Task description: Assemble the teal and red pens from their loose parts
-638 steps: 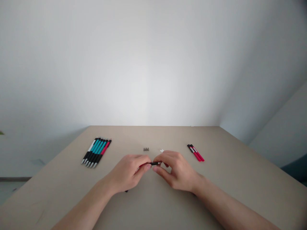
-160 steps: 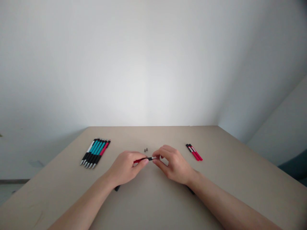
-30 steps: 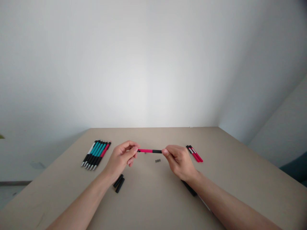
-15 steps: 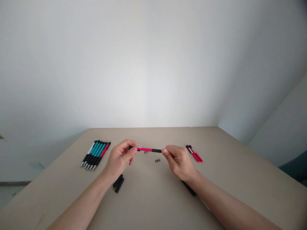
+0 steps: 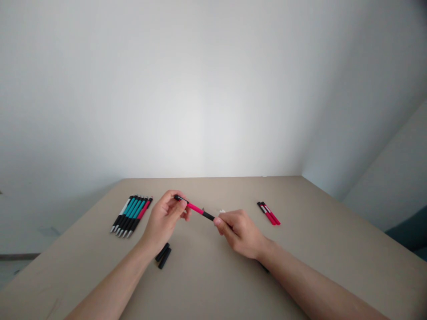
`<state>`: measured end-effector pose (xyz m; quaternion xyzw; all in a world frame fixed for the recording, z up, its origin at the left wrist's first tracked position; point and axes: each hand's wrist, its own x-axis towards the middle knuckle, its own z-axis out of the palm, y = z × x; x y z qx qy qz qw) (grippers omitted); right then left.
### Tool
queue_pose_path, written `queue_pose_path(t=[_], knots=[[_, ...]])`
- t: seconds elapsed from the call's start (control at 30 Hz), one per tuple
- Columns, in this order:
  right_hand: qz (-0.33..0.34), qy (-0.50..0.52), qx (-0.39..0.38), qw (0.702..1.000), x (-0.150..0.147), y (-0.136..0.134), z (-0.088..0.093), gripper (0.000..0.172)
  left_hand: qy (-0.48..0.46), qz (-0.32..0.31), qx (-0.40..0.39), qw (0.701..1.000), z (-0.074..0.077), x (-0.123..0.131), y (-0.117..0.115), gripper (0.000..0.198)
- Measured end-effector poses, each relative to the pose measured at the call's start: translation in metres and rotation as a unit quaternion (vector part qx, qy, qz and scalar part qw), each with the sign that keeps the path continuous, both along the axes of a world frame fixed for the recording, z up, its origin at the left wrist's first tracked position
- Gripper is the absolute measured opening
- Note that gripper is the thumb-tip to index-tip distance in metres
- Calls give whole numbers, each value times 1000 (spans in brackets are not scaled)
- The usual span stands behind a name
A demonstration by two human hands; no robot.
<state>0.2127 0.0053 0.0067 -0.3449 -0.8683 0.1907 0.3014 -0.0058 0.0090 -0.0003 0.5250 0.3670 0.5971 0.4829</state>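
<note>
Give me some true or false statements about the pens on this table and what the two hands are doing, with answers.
1. The left hand and the right hand both hold one red and black pen. True.
2. The row of pens lies right of the hands. False: it lies to their left.
3. Two short black pieces lie on the table by the left forearm. True.
4. The right hand holds the two red pens. False: they lie on the table, apart from it.
</note>
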Motion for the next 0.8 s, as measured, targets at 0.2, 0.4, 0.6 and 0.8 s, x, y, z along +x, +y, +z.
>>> queue_pose_path(t=[0.2,0.4,0.6,0.8], knots=[[18,4,-36,999,0,-3,0,54,-46,34,-2,998,1,0,1,32],[-3,29,-35,999,4,-2,2,55,-33,56,0,998,2,-1,0,36],[68,-30,-9,997,-1,-4,-2,42,64,44,31,997,3,0,-2,29],[78,-52,14,995,-6,-5,-2,22,121,36,60,990,8,3,-9,27]])
